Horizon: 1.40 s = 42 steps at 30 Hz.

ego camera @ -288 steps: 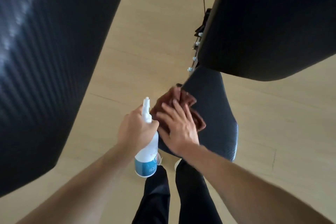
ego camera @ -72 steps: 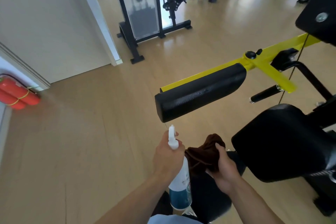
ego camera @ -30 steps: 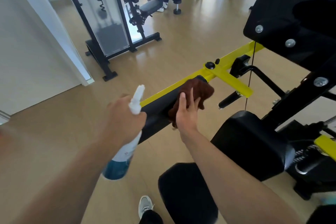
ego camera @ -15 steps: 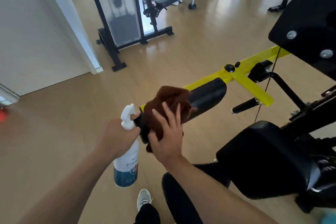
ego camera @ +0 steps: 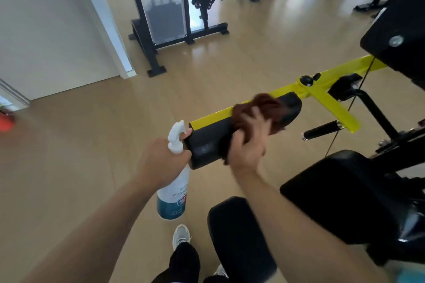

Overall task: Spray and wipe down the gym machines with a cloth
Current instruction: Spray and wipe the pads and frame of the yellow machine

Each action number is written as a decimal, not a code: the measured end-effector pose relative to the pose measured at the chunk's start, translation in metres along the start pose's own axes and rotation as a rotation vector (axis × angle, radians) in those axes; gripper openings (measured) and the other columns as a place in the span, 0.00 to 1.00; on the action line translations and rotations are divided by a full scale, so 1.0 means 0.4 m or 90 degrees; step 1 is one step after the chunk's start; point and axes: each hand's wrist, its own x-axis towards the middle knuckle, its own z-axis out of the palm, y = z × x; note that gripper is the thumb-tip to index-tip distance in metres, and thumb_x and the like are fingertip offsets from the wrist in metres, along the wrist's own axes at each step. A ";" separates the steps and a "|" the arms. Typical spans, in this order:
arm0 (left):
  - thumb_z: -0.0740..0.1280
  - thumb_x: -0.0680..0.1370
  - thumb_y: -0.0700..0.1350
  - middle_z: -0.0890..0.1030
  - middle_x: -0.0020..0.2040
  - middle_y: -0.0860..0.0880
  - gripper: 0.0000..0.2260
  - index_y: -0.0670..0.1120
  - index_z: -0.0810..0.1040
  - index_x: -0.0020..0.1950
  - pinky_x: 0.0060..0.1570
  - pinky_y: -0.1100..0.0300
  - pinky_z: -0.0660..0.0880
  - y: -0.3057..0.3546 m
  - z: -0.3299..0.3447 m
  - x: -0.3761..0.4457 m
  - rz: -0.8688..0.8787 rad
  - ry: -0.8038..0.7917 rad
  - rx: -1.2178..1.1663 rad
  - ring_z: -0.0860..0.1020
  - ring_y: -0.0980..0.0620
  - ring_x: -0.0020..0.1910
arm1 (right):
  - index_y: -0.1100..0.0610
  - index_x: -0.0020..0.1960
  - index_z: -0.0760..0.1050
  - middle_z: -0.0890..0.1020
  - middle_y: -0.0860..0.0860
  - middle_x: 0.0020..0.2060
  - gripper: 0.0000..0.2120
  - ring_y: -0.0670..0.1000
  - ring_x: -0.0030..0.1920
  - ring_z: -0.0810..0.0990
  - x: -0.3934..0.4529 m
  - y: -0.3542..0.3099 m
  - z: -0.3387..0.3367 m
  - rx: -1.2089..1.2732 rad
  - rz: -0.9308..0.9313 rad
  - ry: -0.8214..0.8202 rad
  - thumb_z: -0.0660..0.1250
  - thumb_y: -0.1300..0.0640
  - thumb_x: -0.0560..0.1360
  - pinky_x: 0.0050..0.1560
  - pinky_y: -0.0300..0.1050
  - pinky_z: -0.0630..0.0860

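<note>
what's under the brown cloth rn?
The brown cloth lies on the black roller pad, with the right hand pressing it down. The pad shows bare on either side of the cloth. The stretch of pad beneath the cloth and hand is hidden.

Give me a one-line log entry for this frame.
phase: wiping | left hand: grips spray bottle | right hand: presses brown cloth on black roller pad | blur on right hand

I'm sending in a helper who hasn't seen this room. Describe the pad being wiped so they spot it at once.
Find the yellow bar of the nearest machine. The black roller pad sits along its free end, beside the spray bottle. Unlike the other black pads, it is cylindrical and has a brown cloth draped over it.
</note>
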 end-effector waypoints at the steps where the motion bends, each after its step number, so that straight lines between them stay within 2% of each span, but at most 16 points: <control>1: 0.70 0.72 0.47 0.74 0.30 0.46 0.13 0.40 0.82 0.51 0.32 0.53 0.70 0.001 0.000 0.002 0.005 -0.004 -0.001 0.72 0.50 0.29 | 0.59 0.62 0.81 0.76 0.56 0.73 0.21 0.62 0.77 0.68 -0.070 -0.013 0.023 -0.021 -0.091 -0.058 0.62 0.56 0.72 0.81 0.57 0.56; 5: 0.71 0.74 0.42 0.81 0.37 0.37 0.12 0.38 0.82 0.54 0.34 0.56 0.69 0.004 -0.010 0.001 0.003 -0.003 -0.005 0.72 0.49 0.32 | 0.52 0.71 0.73 0.75 0.54 0.74 0.25 0.61 0.77 0.66 -0.145 -0.009 0.048 -0.139 -0.297 -0.181 0.67 0.50 0.74 0.74 0.57 0.65; 8: 0.72 0.74 0.43 0.78 0.35 0.39 0.13 0.36 0.81 0.53 0.33 0.55 0.68 0.003 -0.009 -0.005 0.003 -0.004 0.008 0.72 0.49 0.32 | 0.53 0.74 0.69 0.75 0.55 0.74 0.25 0.60 0.76 0.66 -0.053 0.072 -0.011 -0.240 -0.383 -0.189 0.64 0.49 0.78 0.74 0.59 0.63; 10: 0.72 0.74 0.43 0.75 0.34 0.42 0.12 0.37 0.81 0.54 0.33 0.57 0.67 0.007 -0.011 -0.004 -0.002 -0.009 0.013 0.70 0.50 0.33 | 0.56 0.73 0.72 0.74 0.56 0.74 0.24 0.62 0.76 0.68 0.012 0.124 -0.056 -0.208 -0.229 -0.070 0.63 0.52 0.79 0.77 0.56 0.62; 13: 0.71 0.74 0.42 0.80 0.40 0.40 0.11 0.44 0.83 0.56 0.36 0.56 0.70 0.010 -0.012 -0.001 0.008 -0.020 0.001 0.72 0.49 0.35 | 0.59 0.75 0.70 0.68 0.56 0.79 0.24 0.58 0.78 0.67 0.088 0.110 -0.042 0.023 0.157 0.133 0.59 0.55 0.80 0.74 0.31 0.59; 14: 0.71 0.74 0.43 0.81 0.43 0.40 0.12 0.44 0.83 0.57 0.37 0.56 0.71 0.009 -0.010 -0.001 0.006 -0.017 -0.006 0.73 0.50 0.36 | 0.57 0.77 0.69 0.68 0.56 0.79 0.24 0.57 0.77 0.67 0.095 0.070 -0.025 0.105 0.266 0.191 0.58 0.55 0.81 0.72 0.30 0.60; 16: 0.72 0.74 0.43 0.81 0.42 0.41 0.12 0.42 0.83 0.56 0.36 0.57 0.71 0.008 -0.009 -0.004 -0.001 -0.008 -0.004 0.74 0.51 0.35 | 0.53 0.77 0.67 0.74 0.56 0.74 0.21 0.59 0.72 0.73 0.063 0.008 0.031 0.218 0.437 0.281 0.57 0.54 0.85 0.70 0.41 0.65; 19: 0.71 0.74 0.41 0.76 0.35 0.41 0.10 0.35 0.82 0.51 0.31 0.58 0.68 0.015 -0.011 -0.007 -0.017 -0.001 0.016 0.71 0.52 0.31 | 0.38 0.75 0.65 0.77 0.53 0.69 0.18 0.61 0.68 0.77 -0.093 -0.062 0.092 0.351 0.707 0.179 0.55 0.45 0.85 0.70 0.57 0.71; 21: 0.71 0.74 0.39 0.73 0.32 0.42 0.11 0.31 0.80 0.48 0.30 0.59 0.65 0.024 -0.017 -0.005 -0.018 -0.003 0.026 0.68 0.51 0.29 | 0.43 0.76 0.66 0.78 0.54 0.68 0.19 0.60 0.64 0.79 -0.175 -0.099 0.106 0.488 0.883 0.095 0.55 0.46 0.87 0.71 0.61 0.72; 23: 0.71 0.74 0.38 0.71 0.31 0.44 0.08 0.33 0.80 0.46 0.30 0.58 0.64 0.041 -0.026 -0.001 -0.011 -0.018 0.050 0.67 0.51 0.29 | 0.50 0.75 0.70 0.80 0.58 0.64 0.19 0.60 0.58 0.81 -0.191 -0.114 0.101 0.571 0.957 0.072 0.56 0.47 0.87 0.68 0.59 0.75; 25: 0.71 0.74 0.37 0.70 0.30 0.45 0.08 0.37 0.75 0.38 0.30 0.57 0.63 0.058 -0.030 -0.003 -0.008 -0.023 0.066 0.67 0.50 0.29 | 0.51 0.72 0.72 0.81 0.57 0.62 0.20 0.61 0.56 0.82 -0.149 -0.093 0.092 0.548 0.949 0.093 0.57 0.43 0.85 0.64 0.63 0.78; 28: 0.70 0.75 0.38 0.70 0.30 0.46 0.12 0.37 0.72 0.35 0.31 0.57 0.64 0.064 -0.029 -0.005 0.002 -0.022 0.071 0.67 0.50 0.30 | 0.38 0.70 0.71 0.77 0.53 0.68 0.24 0.65 0.61 0.80 -0.032 -0.060 0.041 0.505 0.786 0.201 0.59 0.34 0.76 0.64 0.74 0.74; 31: 0.70 0.74 0.39 0.72 0.31 0.46 0.13 0.42 0.70 0.33 0.32 0.56 0.66 0.062 -0.019 -0.004 -0.006 -0.014 0.050 0.69 0.47 0.32 | 0.38 0.74 0.69 0.76 0.49 0.69 0.21 0.59 0.66 0.76 0.097 -0.026 -0.019 0.411 0.561 0.258 0.57 0.43 0.81 0.71 0.63 0.72; 35: 0.71 0.74 0.42 0.75 0.33 0.46 0.07 0.44 0.75 0.37 0.33 0.56 0.68 0.062 -0.008 -0.006 -0.016 -0.009 0.017 0.72 0.49 0.32 | 0.25 0.73 0.59 0.66 0.44 0.79 0.25 0.54 0.78 0.67 0.131 0.062 -0.018 0.319 0.441 0.253 0.55 0.35 0.76 0.78 0.61 0.63; 38: 0.71 0.74 0.42 0.73 0.31 0.47 0.12 0.45 0.71 0.33 0.33 0.56 0.68 0.066 -0.009 -0.010 -0.017 -0.004 0.016 0.72 0.49 0.32 | 0.24 0.73 0.60 0.69 0.44 0.78 0.28 0.55 0.76 0.70 0.130 0.069 0.004 0.314 0.489 0.280 0.56 0.32 0.73 0.76 0.62 0.66; 42: 0.71 0.73 0.43 0.72 0.30 0.47 0.14 0.45 0.69 0.31 0.32 0.56 0.66 0.072 -0.016 -0.020 -0.013 0.011 0.051 0.71 0.48 0.31 | 0.30 0.75 0.62 0.75 0.49 0.69 0.28 0.61 0.63 0.77 -0.027 -0.059 0.062 0.426 0.666 0.178 0.56 0.34 0.75 0.67 0.67 0.74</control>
